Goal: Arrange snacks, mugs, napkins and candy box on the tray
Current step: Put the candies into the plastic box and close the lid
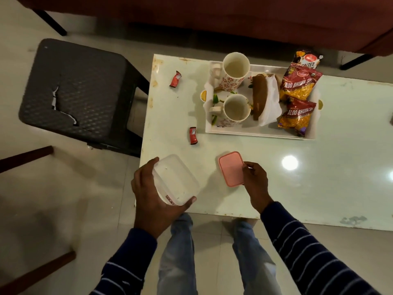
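A clear plastic candy box (177, 179) sits at the table's near left corner, and my left hand (153, 201) grips it from the left side. Its pink lid (231, 168) lies flat on the table to the right, with my right hand (256, 182) pinching its right edge. The white tray (255, 133) stands farther back. On the tray are two patterned mugs (234, 71) (236, 109), a brown napkin holder with white napkins (266, 101) and red-and-yellow snack packets (297, 86) (297, 116). Two red candy wrappers (175, 79) (193, 135) lie on the table left of the tray.
The glossy white table (319, 188) reaches right. A dark plastic stool (78, 90) with a cracked seat stands left of the table. A red-brown sofa (234, 15) runs along the back. My legs are below the near table edge.
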